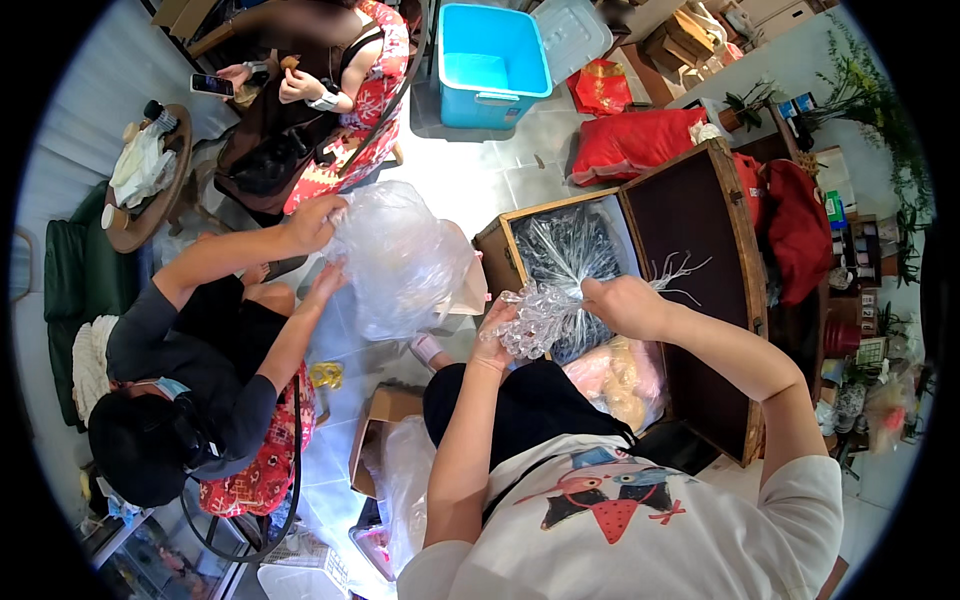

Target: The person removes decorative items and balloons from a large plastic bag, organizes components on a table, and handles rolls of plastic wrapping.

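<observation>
My right hand (622,304) pinches a bunch of clear beaded sprays (536,319) at its middle. Thin pale strands (679,277) stick out past that fist to the right. Under the beaded ends, my left hand (491,334) cups the bunch with curled fingers. Both hands are just over the near side of a wooden chest (491,247). Inside the chest, a clear plastic bag (574,236) covers dark contents, which I cannot make out. Closer to my body lies another clear bag (622,379) with pink and tan contents.
The chest's lid (694,217) stands raised at the right. On the left, a seated person's hands hold a large clear plastic bag (397,259). A blue plastic bin (491,67) and a red cushion (645,142) are beyond. A cardboard box (390,405) sits left of my legs.
</observation>
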Motion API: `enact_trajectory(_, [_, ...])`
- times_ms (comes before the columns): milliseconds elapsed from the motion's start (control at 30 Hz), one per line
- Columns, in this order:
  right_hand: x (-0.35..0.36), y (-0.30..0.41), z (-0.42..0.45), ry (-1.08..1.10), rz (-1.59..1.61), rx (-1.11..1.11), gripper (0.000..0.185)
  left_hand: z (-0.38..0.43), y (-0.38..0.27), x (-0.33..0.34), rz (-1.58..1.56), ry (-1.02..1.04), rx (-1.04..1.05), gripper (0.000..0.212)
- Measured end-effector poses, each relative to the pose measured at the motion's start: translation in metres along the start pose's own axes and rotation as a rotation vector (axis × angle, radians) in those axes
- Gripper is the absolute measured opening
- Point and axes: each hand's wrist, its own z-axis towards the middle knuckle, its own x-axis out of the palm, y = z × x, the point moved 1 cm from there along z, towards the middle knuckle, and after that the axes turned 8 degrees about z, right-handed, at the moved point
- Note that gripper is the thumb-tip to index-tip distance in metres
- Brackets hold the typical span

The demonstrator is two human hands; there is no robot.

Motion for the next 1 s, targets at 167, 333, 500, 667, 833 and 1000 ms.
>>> enact_trajectory(167, [-0.009,0.005,-0.010,-0.143,0.046,-0.219,0.010,0.005,0.001,-0.016,-0.008,0.046,-0.114,0.023])
enact_trajectory(333, [-0.012,0.010,-0.006,-0.021,-0.168,-0.176,0.007,-0.005,-0.007,-0.030,0.233,-0.218,-0.095,0.027])
enact_trajectory(500, [0.008,0.016,-0.007,0.068,-0.358,-0.386,0.007,-0.014,-0.013,0.065,1.221,0.041,0.591,0.030])
enact_trajectory(667, [0.002,0.018,-0.018,0.003,-0.470,-0.523,0.009,-0.015,0.008,0.116,1.227,0.354,0.264,0.033])
enact_trajectory(833, [0.005,-0.005,-0.034,-0.126,-0.388,-0.542,0.018,-0.006,0.007,0.107,1.266,0.531,0.027,0.026])
enact_trajectory(1000, [0.005,-0.009,-0.036,-0.131,-0.340,-0.571,0.018,-0.008,-0.010,0.120,1.328,0.643,-0.177,0.021])
